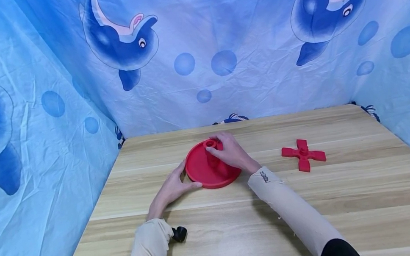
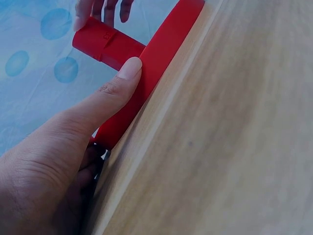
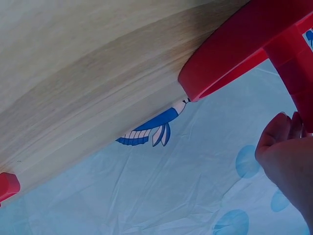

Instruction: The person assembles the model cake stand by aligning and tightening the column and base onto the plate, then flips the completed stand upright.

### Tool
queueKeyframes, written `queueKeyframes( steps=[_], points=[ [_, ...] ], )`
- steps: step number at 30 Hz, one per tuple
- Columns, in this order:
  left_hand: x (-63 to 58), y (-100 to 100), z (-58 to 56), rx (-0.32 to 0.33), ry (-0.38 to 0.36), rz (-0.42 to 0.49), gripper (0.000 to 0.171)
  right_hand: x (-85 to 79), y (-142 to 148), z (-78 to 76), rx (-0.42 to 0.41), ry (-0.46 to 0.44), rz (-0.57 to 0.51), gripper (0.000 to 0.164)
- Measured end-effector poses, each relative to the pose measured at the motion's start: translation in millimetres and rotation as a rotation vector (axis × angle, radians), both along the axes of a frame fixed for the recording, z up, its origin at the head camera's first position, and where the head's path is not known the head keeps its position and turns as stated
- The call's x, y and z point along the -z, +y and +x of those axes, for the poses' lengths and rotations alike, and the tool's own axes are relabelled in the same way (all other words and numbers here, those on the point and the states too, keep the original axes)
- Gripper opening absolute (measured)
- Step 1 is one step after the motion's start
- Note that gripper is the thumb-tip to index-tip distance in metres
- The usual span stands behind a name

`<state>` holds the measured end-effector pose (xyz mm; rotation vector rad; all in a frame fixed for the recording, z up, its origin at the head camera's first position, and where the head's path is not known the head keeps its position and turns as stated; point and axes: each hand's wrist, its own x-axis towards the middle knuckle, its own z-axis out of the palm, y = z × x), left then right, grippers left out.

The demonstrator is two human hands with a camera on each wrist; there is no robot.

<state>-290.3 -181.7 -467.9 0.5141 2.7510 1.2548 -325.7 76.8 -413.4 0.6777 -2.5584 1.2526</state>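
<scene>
A red round tray-like base (image 1: pixel 197 168) with a raised rim lies flat on the table. From its middle rises an upright red post (image 1: pixel 212 158) with a hole in its top. My left hand (image 1: pixel 172 187) grips the rim at the near left; in the left wrist view its thumb (image 2: pixel 117 85) presses the rim's side, and the other fingers are partly hidden. My right hand (image 1: pixel 234 152) holds the post near its top, thumb on one side and fingers on the other. The right wrist view shows these fingers (image 3: pixel 279 132) at the post's end (image 3: pixel 296 83).
A red cross-shaped piece (image 1: pixel 303 155) with a small central hub lies to the right on the wooden table (image 1: pixel 219 245). Blue cloth with dolphins (image 1: pixel 269 90) hangs behind and at both sides. A black device (image 1: pixel 179 234) sits at the left wrist.
</scene>
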Motion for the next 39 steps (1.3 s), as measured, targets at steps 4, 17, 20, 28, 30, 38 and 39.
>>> queueKeyframes(
  steps=[4, 17, 20, 28, 30, 38, 39],
  points=[
    [-0.9, -0.1, 0.2, -0.008, -0.014, 0.001, 0.115, -0.3, -0.3, 0.0, 0.018, -0.016, -0.006, 0.047],
    [0.9, 0.0, -1.1, -0.015, -0.009, -0.007, 0.117, 1.4, -1.2, -0.9, 0.019, -0.017, -0.003, 0.047],
    [0.7, 0.3, -1.0, -0.017, -0.011, -0.012, 0.117, 0.9, -1.5, 0.1, 0.039, -0.025, -0.004, 0.047],
    [0.3, -0.3, 0.1, -0.017, -0.001, -0.013, 0.116, 1.1, -2.0, 0.2, 0.013, 0.011, 0.031, 0.047],
    [0.0, -0.4, 0.2, -0.014, 0.0, -0.013, 0.116, 0.9, -2.1, 0.2, 0.01, 0.009, 0.028, 0.047],
    [-0.2, -0.2, 0.3, -0.009, 0.0, -0.011, 0.116, 0.8, -1.8, 0.8, 0.031, -0.008, 0.024, 0.049],
    [-0.2, -0.2, 0.4, -0.01, -0.002, -0.012, 0.116, 0.6, -1.7, 0.8, 0.028, -0.007, 0.027, 0.05]
  ],
)
